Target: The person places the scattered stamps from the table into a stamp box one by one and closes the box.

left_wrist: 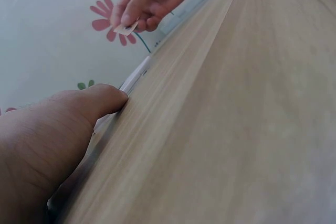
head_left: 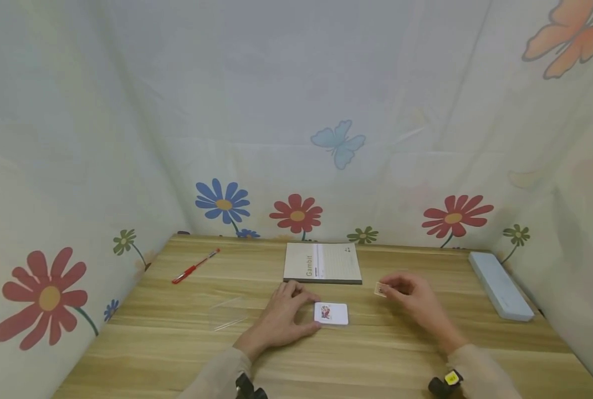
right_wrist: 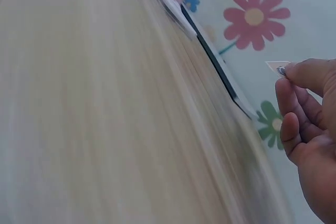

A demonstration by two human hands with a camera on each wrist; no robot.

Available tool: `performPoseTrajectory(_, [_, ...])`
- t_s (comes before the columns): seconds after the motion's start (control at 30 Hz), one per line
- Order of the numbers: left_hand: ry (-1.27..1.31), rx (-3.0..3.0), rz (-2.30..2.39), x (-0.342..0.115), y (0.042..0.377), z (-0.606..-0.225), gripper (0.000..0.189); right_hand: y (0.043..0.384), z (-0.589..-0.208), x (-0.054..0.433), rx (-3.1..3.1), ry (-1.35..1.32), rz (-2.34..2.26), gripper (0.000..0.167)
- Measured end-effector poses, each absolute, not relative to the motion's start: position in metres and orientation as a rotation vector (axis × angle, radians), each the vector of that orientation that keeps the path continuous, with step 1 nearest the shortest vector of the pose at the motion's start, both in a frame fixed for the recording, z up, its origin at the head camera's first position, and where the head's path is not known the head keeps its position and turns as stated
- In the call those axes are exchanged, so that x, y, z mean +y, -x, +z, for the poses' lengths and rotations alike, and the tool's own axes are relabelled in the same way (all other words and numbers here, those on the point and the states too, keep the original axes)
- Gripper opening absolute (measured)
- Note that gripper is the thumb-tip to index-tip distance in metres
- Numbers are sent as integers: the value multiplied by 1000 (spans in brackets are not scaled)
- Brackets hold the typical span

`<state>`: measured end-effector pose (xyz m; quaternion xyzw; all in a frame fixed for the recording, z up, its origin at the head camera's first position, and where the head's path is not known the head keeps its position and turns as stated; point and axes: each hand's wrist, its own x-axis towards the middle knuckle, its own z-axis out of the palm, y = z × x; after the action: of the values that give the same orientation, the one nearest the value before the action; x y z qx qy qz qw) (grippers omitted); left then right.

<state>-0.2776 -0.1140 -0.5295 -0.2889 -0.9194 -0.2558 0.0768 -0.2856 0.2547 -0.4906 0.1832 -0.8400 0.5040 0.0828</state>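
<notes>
On the wooden table lies a small white rounded card, perhaps a stack, with a colourful picture on its left part. My left hand holds it by the left side, index finger at the far corner and thumb at the near one. Edge-on in the left wrist view, the white card looks like a thin slab past the thumb. Raised to the right of it, my right hand pinches a small pale sticker-like piece with a dark mark between thumb and fingers. That piece sticks out beyond the thumb tip in the right wrist view.
A Gambit notebook lies behind the card. At the back left is a red pen; clear plastic film lies left of my left hand. A long pale blue box stands at the right edge. Flowered curtain surrounds the table.
</notes>
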Motion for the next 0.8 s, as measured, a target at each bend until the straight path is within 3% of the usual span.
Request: performPoseTrajectory(0.8, [867,-2756,-752,-114,278,-529,56,285,-508,187,-2586,-809,1631,16])
